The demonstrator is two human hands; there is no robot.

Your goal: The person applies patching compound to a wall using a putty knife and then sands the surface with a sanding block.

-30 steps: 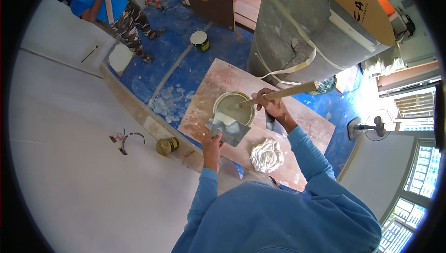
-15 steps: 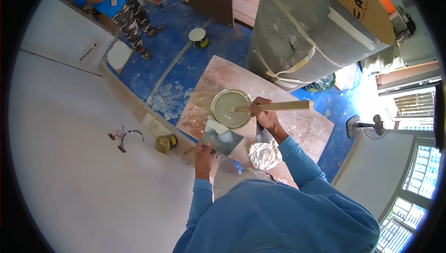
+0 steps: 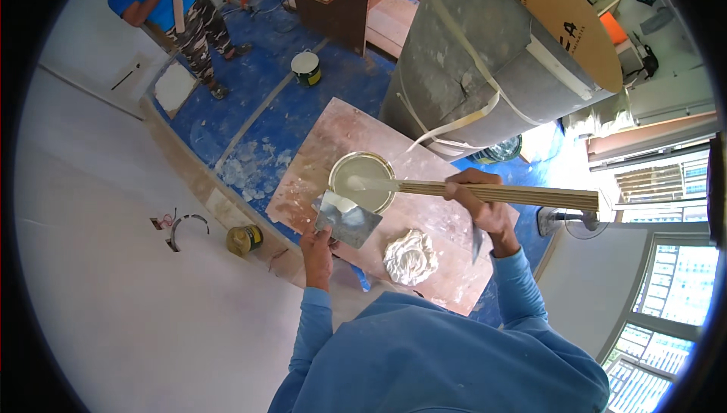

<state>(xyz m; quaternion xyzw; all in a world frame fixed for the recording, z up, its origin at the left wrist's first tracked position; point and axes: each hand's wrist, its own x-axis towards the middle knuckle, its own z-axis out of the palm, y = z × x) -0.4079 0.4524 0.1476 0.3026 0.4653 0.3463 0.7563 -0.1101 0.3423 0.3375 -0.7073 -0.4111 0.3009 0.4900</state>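
A flat metal plate (image 3: 354, 225) with pale paste on it is in my left hand (image 3: 316, 255), fingers closed on its lower left edge. Its upper edge overlaps the near rim of an open tin (image 3: 342, 161) of cream-coloured paste. My right hand (image 3: 485, 204) is closed around a long ridged wooden stick (image 3: 560, 197). The stick lies nearly level over the tin, its left end coated with paste and above the paste surface. Below my right hand hangs a thin grey blade (image 3: 476, 244), its handle hidden by my palm. A crumpled white bundle (image 3: 410, 257) lies near the tin.
The tin stands on a stained pinkish board (image 3: 462, 250). Beyond it stands a large grey roll (image 3: 462, 57) with tape. A small tin (image 3: 244, 240) sits by the left wall, another bucket (image 3: 306, 69) on the blue floor. Another person (image 3: 163, 4) stands far left; a fan (image 3: 556, 220) is right.
My right hand has moved right, drawing the stick back so its paste-coated end shows. The plate stays beside the tin. The whole view has shifted slightly.
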